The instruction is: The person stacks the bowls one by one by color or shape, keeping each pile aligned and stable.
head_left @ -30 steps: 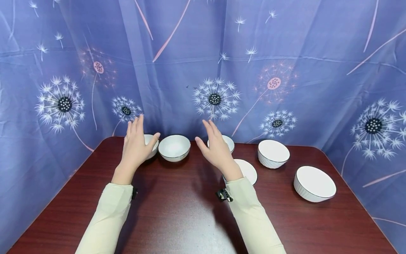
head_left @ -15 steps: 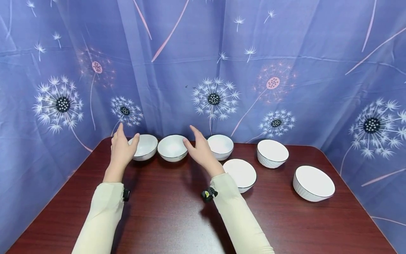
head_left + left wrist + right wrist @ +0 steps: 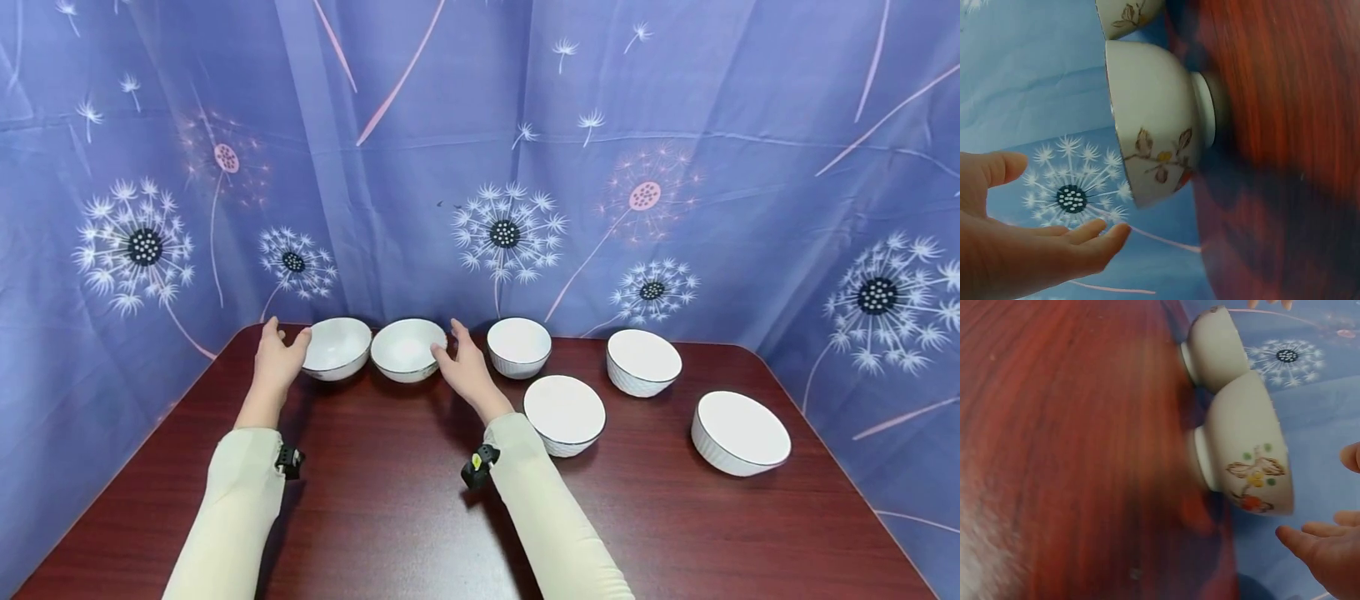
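Two white footed bowls with a painted leaf pattern stand side by side at the back left of the table. My left hand point(image 3: 277, 362) is at the outer side of the left bowl point(image 3: 337, 346), thumb by its rim. In the left wrist view the fingers are apart from that bowl point(image 3: 1154, 106), with a gap between. My right hand point(image 3: 467, 375) is on the right side of the other bowl point(image 3: 407, 348), its thumb overlapping the rim in the head view. The right wrist view has the fingertips point(image 3: 1291, 540) just off this bowl's point(image 3: 1254, 437) painted side. Neither hand holds anything.
Right of my right hand are several white ribbed bowls: a small one point(image 3: 519, 346) at the back, one point(image 3: 564, 414) near my right sleeve, and others point(image 3: 643, 361) point(image 3: 741, 433) farther right. A blue dandelion curtain point(image 3: 420, 208) hangs behind the dark red wooden table point(image 3: 390, 517).
Both hands have moved left and lowered, from above the table to either side of the two leaf-patterned bowls. The small ribbed bowl at the back is uncovered. The bowls have stayed put.
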`<state>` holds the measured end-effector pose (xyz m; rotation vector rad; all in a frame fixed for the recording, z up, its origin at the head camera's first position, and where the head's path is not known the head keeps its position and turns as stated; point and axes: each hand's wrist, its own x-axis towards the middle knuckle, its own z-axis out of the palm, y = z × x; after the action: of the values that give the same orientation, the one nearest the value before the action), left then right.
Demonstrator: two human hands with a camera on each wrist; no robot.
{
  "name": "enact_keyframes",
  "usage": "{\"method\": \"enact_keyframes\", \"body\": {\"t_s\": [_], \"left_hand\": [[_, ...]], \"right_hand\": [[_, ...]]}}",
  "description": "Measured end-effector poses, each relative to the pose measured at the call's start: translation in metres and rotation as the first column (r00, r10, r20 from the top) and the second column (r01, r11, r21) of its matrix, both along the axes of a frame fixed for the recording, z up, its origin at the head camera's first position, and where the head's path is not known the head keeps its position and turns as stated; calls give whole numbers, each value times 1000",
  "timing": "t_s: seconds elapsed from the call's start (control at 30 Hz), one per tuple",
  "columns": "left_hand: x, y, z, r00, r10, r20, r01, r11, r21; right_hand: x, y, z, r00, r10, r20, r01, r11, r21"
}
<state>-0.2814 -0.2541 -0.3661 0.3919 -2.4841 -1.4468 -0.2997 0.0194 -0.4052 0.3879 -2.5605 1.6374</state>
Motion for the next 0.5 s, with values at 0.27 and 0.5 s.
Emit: {"method": "enact_keyframes", "body": {"t_s": [0.27,0.5], "left_hand": [[-5,1,-14,996,2,84,-25,963,269],[-9,1,-21,989,-28,143,-34,912,409]], "right_hand": [[-1,-9,-15,994,-30,101,39,996,-81],[-2,-18,-24,986,-49,161,70,989,-131]]}}
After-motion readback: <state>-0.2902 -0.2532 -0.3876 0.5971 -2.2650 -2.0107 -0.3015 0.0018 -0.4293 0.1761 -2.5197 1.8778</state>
